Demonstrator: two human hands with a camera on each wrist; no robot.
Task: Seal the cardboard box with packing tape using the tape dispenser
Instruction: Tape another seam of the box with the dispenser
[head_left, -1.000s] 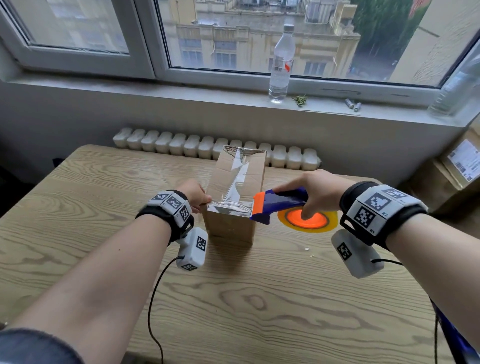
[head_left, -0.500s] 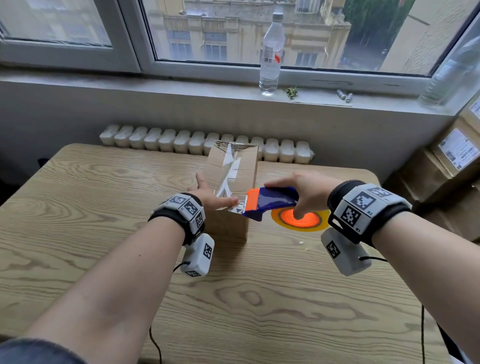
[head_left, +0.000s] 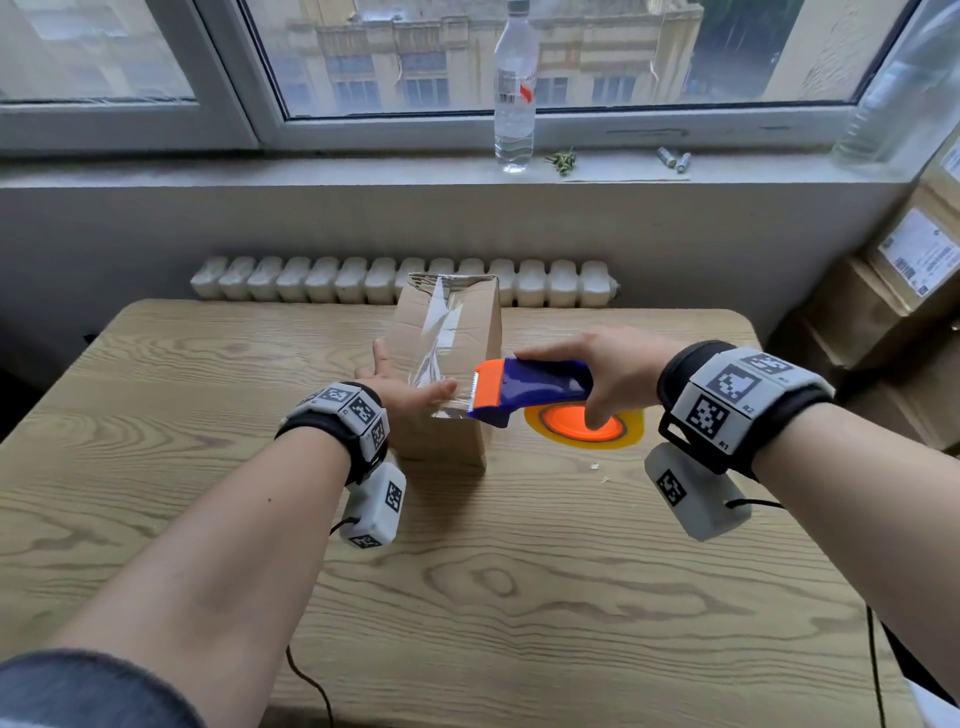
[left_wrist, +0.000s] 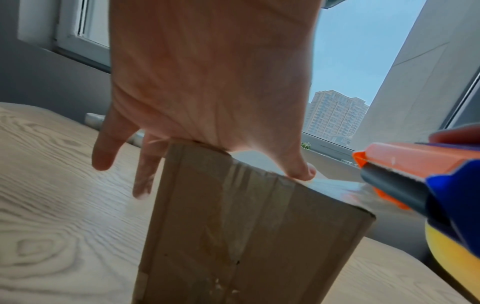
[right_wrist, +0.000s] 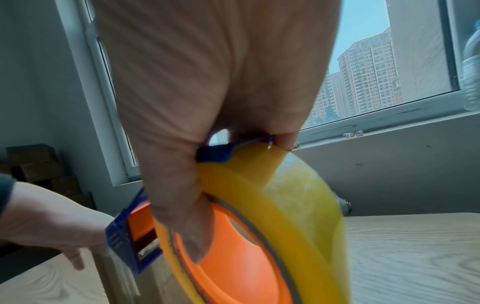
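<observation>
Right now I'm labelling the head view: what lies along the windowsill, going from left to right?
Water bottle → small green sprig → two batteries → a second clear bottle, partly cut off at the right edge.

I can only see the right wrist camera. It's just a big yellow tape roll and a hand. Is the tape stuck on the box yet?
Observer: Yes. In the head view, a shiny clear strip of tape runs along the top of the cardboard box.
Operator: What's the other hand doing?
Observer: The left hand lies flat on the box top, and its thumb presses the tape down at the near edge.
Operator: Is the cutter on the box?
Observer: No. The tape dispenser sits just off the box's right side, with tape stretched across to it.
</observation>
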